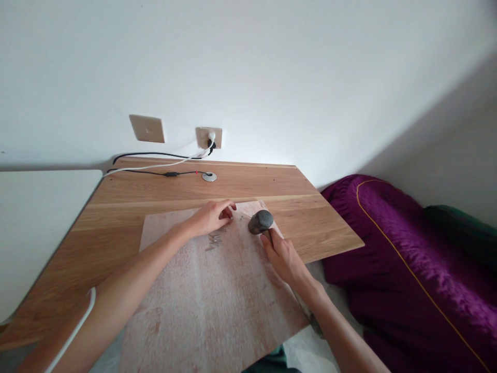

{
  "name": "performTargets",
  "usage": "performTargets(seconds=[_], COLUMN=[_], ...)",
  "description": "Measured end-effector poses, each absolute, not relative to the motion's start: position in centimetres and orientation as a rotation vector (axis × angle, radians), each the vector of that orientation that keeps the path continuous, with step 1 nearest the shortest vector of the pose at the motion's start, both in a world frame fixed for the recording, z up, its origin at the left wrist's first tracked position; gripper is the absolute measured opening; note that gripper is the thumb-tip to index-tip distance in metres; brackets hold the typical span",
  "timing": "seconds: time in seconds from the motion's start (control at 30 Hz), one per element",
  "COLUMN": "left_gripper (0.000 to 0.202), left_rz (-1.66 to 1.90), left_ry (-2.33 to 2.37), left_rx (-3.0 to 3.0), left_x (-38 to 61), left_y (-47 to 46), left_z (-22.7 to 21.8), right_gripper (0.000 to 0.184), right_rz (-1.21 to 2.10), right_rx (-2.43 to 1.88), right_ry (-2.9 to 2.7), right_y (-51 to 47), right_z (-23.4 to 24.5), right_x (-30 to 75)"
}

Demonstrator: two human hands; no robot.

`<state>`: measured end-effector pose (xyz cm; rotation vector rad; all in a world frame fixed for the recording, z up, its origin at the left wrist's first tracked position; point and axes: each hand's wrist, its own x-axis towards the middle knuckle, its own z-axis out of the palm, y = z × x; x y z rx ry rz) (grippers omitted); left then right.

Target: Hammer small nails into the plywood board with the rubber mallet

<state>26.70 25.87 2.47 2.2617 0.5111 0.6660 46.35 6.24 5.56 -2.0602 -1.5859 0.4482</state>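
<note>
My right hand [282,256] is wrapped round the handle of a mallet-like hammer with a thick dark grey head [261,222]. The head hovers close above the far right part of a pale, worn wooden board [202,305]. The handle runs back under my right forearm. At the board's far side my left hand [213,216] has thumb and fingers pinched, with what looks like a small nail [232,218] at the tips. Several loose nails [213,241] lie on the board just nearer to me than that hand.
The board rests on a wooden desk [322,223] against a white wall. Cables [155,168] run from a wall socket [204,138] across the desk's back, near a round cable grommet [209,176]. A white panel [42,223] stands left; purple bedding [368,248] lies right.
</note>
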Motion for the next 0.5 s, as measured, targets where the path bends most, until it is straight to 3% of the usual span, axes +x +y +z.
performTargets(seconds=[0.5], left_gripper=[0.037], left_rz=[0.663], left_ry=[0.537], left_rx=[2.233], left_x=[26.5], left_y=[25.6], left_z=[3.2], right_gripper=[0.027], right_rz=[0.349], right_rx=[-1.981], right_ry=[-1.831], right_y=[9.9], right_z=[8.9], right_x=[42.3])
